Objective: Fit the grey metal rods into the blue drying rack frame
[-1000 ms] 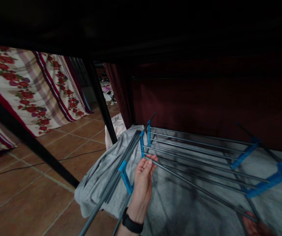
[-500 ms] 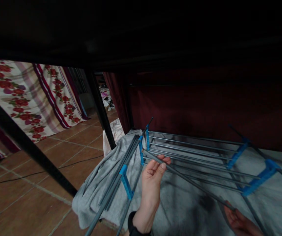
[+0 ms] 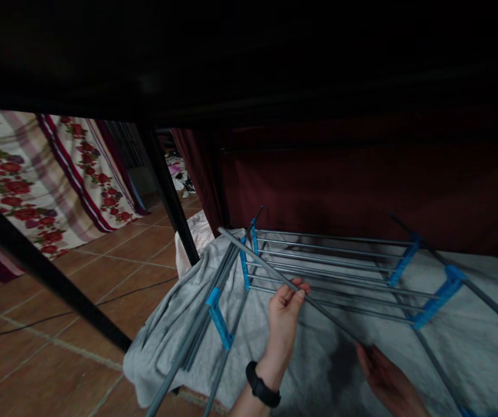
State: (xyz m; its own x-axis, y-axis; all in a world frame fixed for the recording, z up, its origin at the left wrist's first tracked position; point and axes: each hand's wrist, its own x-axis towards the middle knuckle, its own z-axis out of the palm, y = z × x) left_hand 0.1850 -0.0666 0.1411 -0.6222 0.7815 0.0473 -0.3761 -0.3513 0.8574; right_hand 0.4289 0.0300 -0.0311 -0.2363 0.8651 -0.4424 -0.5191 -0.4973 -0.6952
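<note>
A thin grey metal rod (image 3: 266, 264) slants across the middle, its far end at the upper left. My left hand (image 3: 288, 301), with a black band on the wrist, pinches it near the middle between thumb and fingers. At its near end, my right hand (image 3: 383, 370) has its fingers closed round the tip. Behind and beneath the rod lies a rack frame of grey tubes (image 3: 331, 268) joined by blue plastic brackets (image 3: 435, 301). Another blue bracket (image 3: 219, 318) sits on the left poles, beside a bundle of loose grey rods (image 3: 209, 301).
The parts lie on a grey blanket (image 3: 153, 353) over a bed. A black post (image 3: 168, 197) and a slanting black bar (image 3: 49, 272) stand at the left. Dark boards (image 3: 249, 52) hang low overhead. A maroon curtain (image 3: 340, 191) closes the back; a cable (image 3: 79, 310) crosses the tiled floor.
The rod has slid toward the upper left, its far end now above the bundle. My right hand has moved left and up, closer to my left hand, which shifted slightly right.
</note>
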